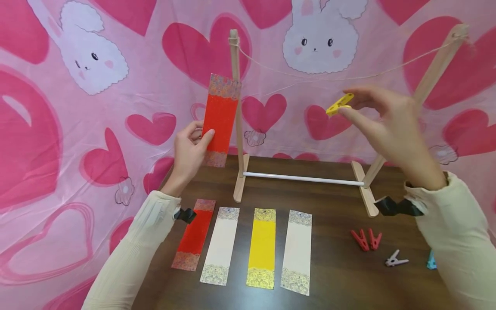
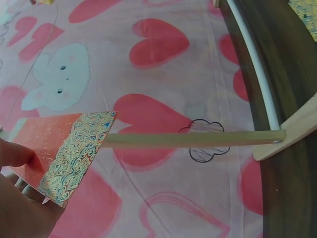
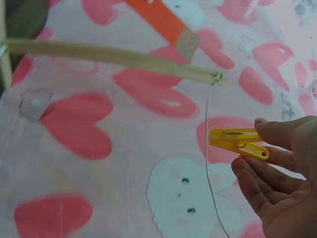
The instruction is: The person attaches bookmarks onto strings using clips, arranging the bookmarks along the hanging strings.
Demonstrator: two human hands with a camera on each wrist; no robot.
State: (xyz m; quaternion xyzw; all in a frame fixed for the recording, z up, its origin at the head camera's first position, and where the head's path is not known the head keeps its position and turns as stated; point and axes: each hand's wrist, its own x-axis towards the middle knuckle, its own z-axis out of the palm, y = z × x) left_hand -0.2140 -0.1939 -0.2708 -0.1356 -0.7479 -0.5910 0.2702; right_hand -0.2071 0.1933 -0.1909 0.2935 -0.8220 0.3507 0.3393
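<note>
My left hand (image 1: 190, 148) pinches a red paper strip (image 1: 220, 116) with patterned ends, thumb in front and fingers behind. It is held upright beside the left wooden post (image 1: 237, 107) of a stand. In the left wrist view, the strip's patterned end (image 2: 77, 153) shows close to the camera. Between thumb and fingers, my right hand (image 1: 391, 125) pinches a yellow clothespin (image 1: 340, 104). The clothespin lies below the sagging string (image 1: 310, 80) in the head view. In the right wrist view, the clothespin (image 3: 237, 141) points its tip toward the string (image 3: 207, 148).
On the brown table lie another red strip (image 1: 195, 234), a yellow strip (image 1: 262, 247) and two white strips (image 1: 221, 245). Red clothespins (image 1: 362, 240), a white one (image 1: 396, 259) and a blue one (image 1: 431, 261) lie at right. A white rod (image 1: 302, 177) joins the stand's feet.
</note>
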